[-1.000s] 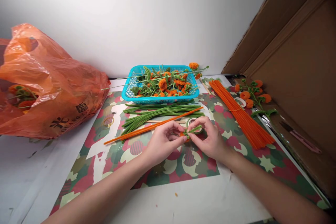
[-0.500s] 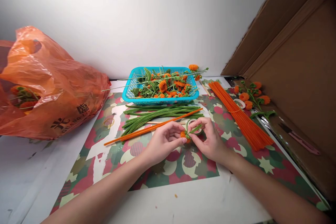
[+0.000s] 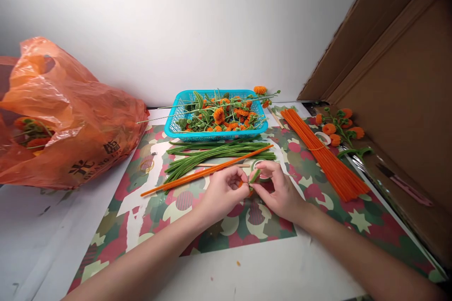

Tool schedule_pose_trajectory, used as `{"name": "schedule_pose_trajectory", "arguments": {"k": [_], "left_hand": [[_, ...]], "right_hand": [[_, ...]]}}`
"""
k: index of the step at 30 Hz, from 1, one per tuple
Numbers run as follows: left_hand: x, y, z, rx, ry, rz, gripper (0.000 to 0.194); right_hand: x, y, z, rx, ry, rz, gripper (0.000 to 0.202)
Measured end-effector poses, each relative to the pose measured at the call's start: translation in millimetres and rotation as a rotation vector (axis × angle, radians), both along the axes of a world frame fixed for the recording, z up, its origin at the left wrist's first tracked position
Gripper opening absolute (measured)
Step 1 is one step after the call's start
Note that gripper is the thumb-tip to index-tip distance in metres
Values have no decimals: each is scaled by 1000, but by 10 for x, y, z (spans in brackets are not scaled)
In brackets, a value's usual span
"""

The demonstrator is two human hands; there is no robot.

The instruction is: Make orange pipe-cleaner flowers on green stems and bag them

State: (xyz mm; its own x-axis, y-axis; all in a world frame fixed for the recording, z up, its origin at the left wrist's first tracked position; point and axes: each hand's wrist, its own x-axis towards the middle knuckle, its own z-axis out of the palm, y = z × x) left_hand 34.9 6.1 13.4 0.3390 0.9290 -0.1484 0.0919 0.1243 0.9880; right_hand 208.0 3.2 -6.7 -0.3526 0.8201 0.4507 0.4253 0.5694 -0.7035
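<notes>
Left hand (image 3: 226, 192) pinches a small orange flower (image 3: 240, 184) — right hand (image 3: 278, 193) grips a green strip (image 3: 254, 176); blue basket (image 3: 216, 135) of blooms (image 3: 219, 114) stands beyond.

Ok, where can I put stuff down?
There's bare white tabletop between the left forearm and right forearm, tiny specks aside; also left of the patterned mat, nearer than the orange bag. Farther back is crowded: green stems, then the blue basket.

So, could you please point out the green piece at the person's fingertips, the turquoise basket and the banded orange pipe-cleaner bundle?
Green piece (image 3: 254, 176), head view: its middle.
Turquoise basket (image 3: 216, 135), head view: its front rim.
Orange pipe-cleaner bundle (image 3: 322, 156), head view: its middle.
</notes>
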Motion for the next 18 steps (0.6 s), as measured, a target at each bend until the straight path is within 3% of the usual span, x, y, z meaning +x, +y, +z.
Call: {"name": "schedule_pose_trajectory", "arguments": {"k": [9,18], "left_hand": [[-43,-27,20,199,87,-74,7],[-39,-21,-7,108,114,-24,5]], "right_hand": [[20,-14,6,-41,65,15,43],[-2,-37,12,-52,33,36,43]]}}
